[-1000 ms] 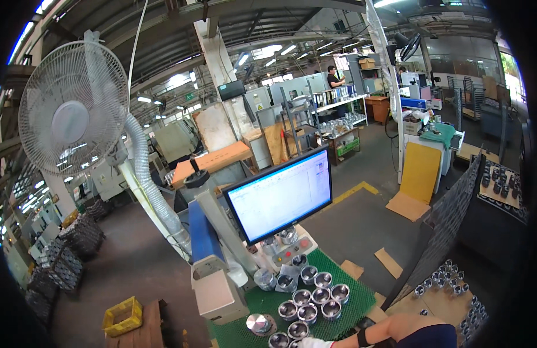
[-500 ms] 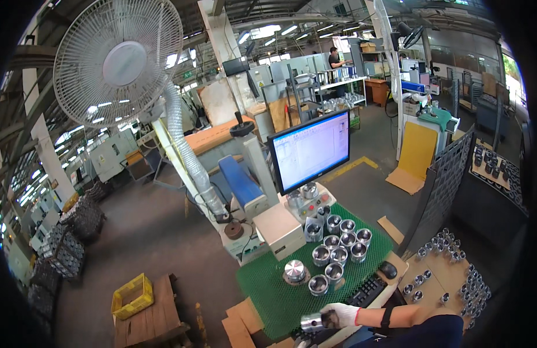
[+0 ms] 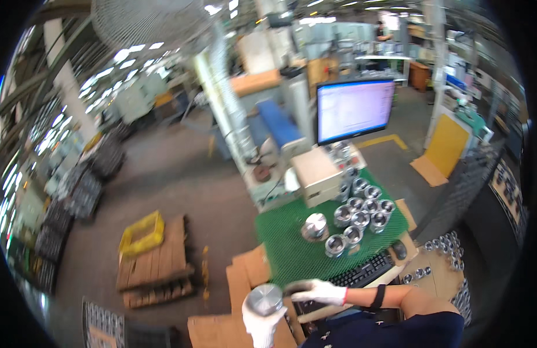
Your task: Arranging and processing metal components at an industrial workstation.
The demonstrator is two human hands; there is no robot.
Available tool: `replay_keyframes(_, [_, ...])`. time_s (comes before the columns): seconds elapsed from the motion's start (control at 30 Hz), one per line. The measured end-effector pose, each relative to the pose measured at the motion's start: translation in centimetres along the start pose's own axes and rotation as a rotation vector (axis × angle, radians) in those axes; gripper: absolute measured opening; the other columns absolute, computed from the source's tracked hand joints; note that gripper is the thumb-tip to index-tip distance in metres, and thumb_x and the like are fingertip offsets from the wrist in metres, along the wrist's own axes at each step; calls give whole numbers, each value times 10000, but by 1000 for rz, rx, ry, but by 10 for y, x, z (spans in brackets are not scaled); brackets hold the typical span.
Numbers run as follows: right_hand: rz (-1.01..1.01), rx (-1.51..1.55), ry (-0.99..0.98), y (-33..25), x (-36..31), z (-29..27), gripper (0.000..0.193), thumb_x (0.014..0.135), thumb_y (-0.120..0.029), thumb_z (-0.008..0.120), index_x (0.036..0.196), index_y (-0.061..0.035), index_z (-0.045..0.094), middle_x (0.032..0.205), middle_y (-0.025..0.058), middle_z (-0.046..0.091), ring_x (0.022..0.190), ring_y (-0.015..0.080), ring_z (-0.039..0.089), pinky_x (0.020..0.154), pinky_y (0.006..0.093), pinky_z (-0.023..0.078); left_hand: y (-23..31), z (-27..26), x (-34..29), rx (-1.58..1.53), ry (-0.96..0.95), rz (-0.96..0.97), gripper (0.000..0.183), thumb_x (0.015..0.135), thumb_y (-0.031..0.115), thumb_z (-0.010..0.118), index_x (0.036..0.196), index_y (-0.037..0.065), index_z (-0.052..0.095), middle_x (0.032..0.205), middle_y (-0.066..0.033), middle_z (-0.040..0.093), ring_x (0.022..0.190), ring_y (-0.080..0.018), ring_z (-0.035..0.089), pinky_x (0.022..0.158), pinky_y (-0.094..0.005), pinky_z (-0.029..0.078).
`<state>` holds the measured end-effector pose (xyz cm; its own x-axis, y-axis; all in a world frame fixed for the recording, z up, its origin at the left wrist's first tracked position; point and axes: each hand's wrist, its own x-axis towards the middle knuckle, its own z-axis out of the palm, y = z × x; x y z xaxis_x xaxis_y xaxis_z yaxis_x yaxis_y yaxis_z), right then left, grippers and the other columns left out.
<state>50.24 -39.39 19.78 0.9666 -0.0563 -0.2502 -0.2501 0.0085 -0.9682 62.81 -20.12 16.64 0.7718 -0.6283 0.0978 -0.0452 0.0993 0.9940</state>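
My left hand point(image 3: 261, 325), in a white glove, grips a silver metal piston point(image 3: 264, 298) with its flat round top facing up, at the lower middle in front of the green mat. Just right of it, my right hand point(image 3: 319, 291), in a white glove with dark fingertips, reaches toward the piston with fingers stretched out. Nothing shows in this hand, and a small gap seems to part it from the piston. On the green mat point(image 3: 292, 255), one piston sits on a round base point(image 3: 315, 227), and several open-ended pistons point(image 3: 359, 219) stand grouped to its right.
A black keyboard point(image 3: 362, 272) and mouse point(image 3: 399, 250) lie along the mat's near right edge. Behind stand a beige box point(image 3: 318, 174) and a monitor point(image 3: 355, 110). Cardboard point(image 3: 245, 278) lies left of the mat. A yellow crate point(image 3: 142, 233) rests on a wooden pallet point(image 3: 155, 261).
The view has swung left and down. The piston that was in my right hand seems now to be in my left, which has come into view. My right hand has let go.
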Motion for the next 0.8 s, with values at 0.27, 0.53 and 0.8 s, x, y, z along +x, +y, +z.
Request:
replay_keyframes(0.27, [17, 726, -67, -23, -5, -17, 915, 810, -432, 801, 1492, -3, 367, 1367, 197, 558, 1265, 316, 567, 1090, 474, 454, 61, 44, -5, 260, -73, 44, 850, 730, 360, 827, 1402, -28, 479, 1102, -146, 670, 866, -212, 641, 794, -346, 523])
replay_keyframes(0.53, [155, 1413, -95, -15, -4, -29, 900, 851, -628, 679, 1487, -63, 384, 1281, 155, 602, 1216, 289, 594, 1035, 645, 448, 33, 3, -13, -369, 346, -134, 629, 935, 315, 656, 1392, -71, 461, 1223, -220, 597, 976, -227, 634, 900, -360, 512])
replay_keyframes(0.8, [-30, 974, -11, -35, 0, -49, 938, 791, -399, 824, 1497, -8, 345, 1298, 146, 609, 1169, 243, 630, 1041, 417, 509, 30, 21, -4, -167, 202, -316, 341, 944, 149, 605, 1187, -90, 625, 1104, -192, 686, 942, -226, 673, 902, -364, 525])
